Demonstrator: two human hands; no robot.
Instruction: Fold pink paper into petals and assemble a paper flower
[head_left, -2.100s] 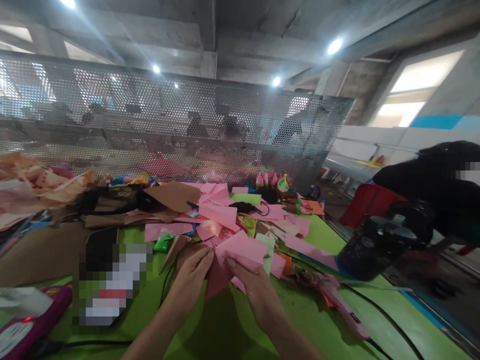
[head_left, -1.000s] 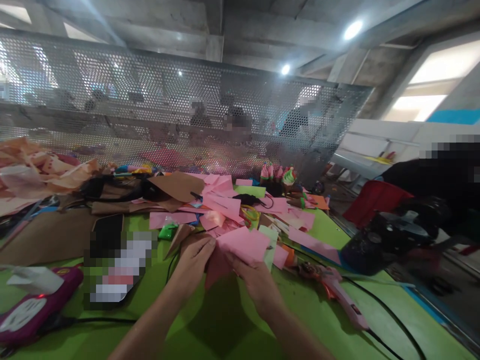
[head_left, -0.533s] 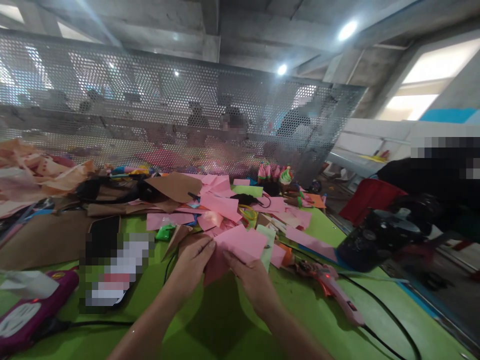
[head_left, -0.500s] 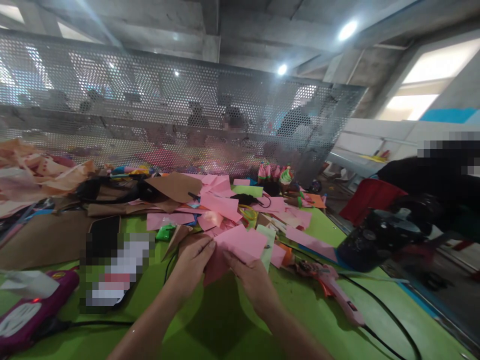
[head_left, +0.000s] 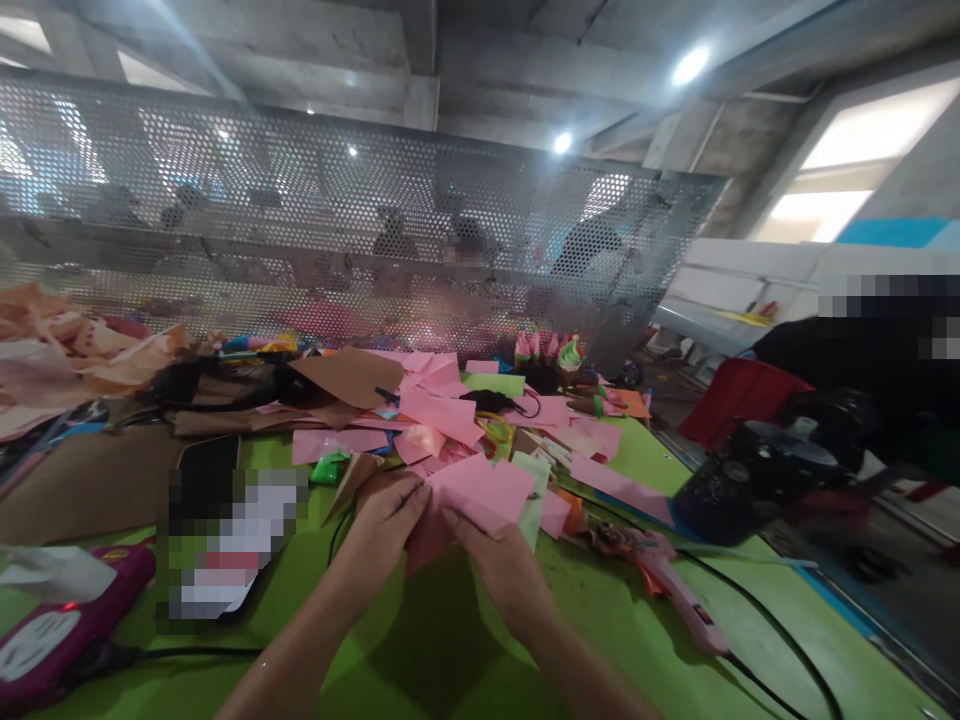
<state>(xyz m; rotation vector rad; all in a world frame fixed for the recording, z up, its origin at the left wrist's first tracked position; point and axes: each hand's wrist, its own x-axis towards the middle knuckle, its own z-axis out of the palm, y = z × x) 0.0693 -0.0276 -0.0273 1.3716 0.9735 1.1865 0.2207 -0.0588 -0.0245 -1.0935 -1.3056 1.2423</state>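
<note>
A: What is seen at the far left?
B: Crumpled peach paper [head_left: 90,350] is heaped on the green table [head_left: 592,640], and nearer the front a purple power strip [head_left: 82,625] is shown with a red light lit. Across the back, the table is bounded by a perforated metal screen [head_left: 322,230], through which dim figures are made out.

A: And a little further right?
B: A brown sheet [head_left: 82,485] is spread flat. Beside it a dark flat object [head_left: 214,455] is partly masked by pixel blocks. Then a small green packet [head_left: 328,468] is seen.

A: How is the middle occupied?
B: A pink sheet [head_left: 480,487] is held over the table. Its left side is pinched by the thumb and fingers of the left hand [head_left: 384,525]; its lower edge is pinched by the right hand [head_left: 504,565], the thumb laid on top and the other fingers hidden beneath. Behind, the surface is strewn with pink scraps [head_left: 441,412].

A: And on the right?
B: A pink glue gun [head_left: 686,600] is laid on the table. Farther off, a red seat [head_left: 739,400] and a person in dark clothing [head_left: 862,345] are seen. Overhead, the concrete ceiling [head_left: 510,70] is dotted with lamps, and a bright window [head_left: 862,130] is set in the wall.
</note>
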